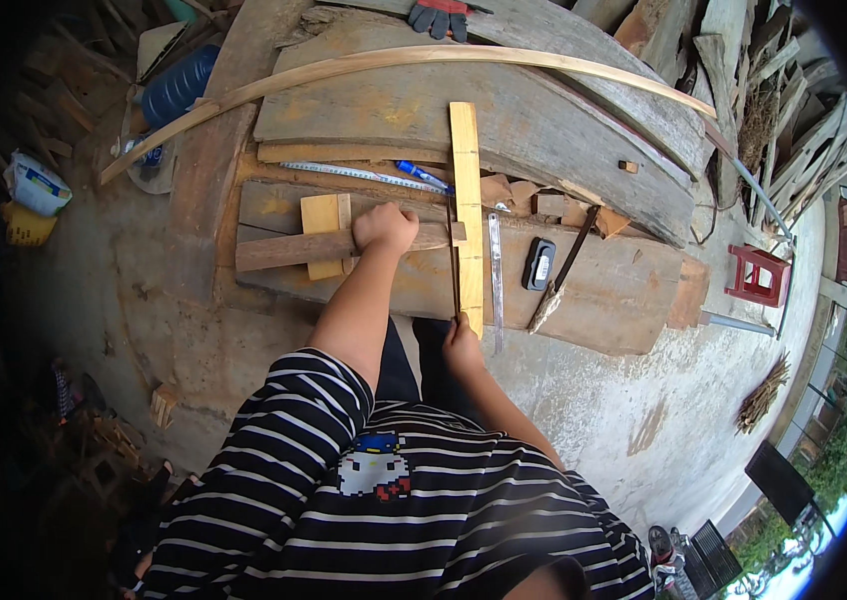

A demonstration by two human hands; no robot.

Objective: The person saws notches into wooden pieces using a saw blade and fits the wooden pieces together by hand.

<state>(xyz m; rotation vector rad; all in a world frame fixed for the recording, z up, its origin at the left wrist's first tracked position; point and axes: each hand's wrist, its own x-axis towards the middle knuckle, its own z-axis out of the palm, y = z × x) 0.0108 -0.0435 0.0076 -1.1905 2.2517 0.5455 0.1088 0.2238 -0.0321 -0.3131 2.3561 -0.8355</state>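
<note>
My left hand [387, 228] is closed in a fist around a brown wooden batten [289, 250], which lies crosswise over a short yellow wood block [321, 212]. The batten's right end meets a long yellow wooden strip [467, 180] with dark marks across it. At the strip's near end, my right hand [463, 348] is closed on it. A thin dark edge runs along the strip's left side down to that hand; I cannot make out what it is. A metal ruler [496, 270] lies just right of the strip.
Thick grey planks [364, 100] form the work surface. On it lie a tape measure blade [344, 176], a blue marker [422, 175], a black case [539, 263] and a long dark tool [574, 255]. A curved wood strip [344, 68] spans the far side; a red stool [759, 275] stands right.
</note>
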